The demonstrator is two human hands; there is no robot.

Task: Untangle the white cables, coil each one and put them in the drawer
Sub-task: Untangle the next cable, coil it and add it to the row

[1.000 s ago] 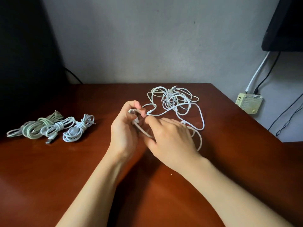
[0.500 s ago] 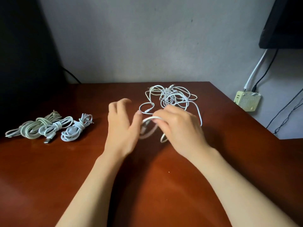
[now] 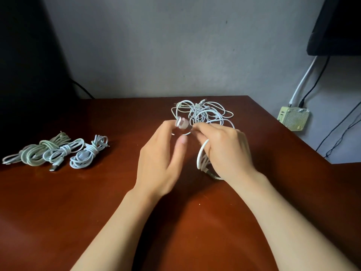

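Nearest, both forearms reach in over the brown table [image 3: 58,222]. Right hand [image 3: 226,151] has its fingers curled shut around a small coil [image 3: 203,160] of white cable — a second ago that hand sat lower with only a strand pinched, so loops have built up in the palm since; coiling of this cable is under way. Left hand [image 3: 158,159] has lifted and opened out: fingers spread, thumb apart, fingertips blurred around a smeared bit of cable by the knuckles; can't tell if they pinch it or just guide it. Just beyond the hands, the tangled pile [image 3: 205,114] of white cables sits on the far-right part of the table, looking a bit tighter as slack feeds out of it. Well to the left, three finished bundles [image 3: 56,153] lie side by side, unmoved. So roughly three done, one in progress, more left in the pile. No drawer in view. Coil's loop count is hidden under the right palm — how many cables remain is unreadable.
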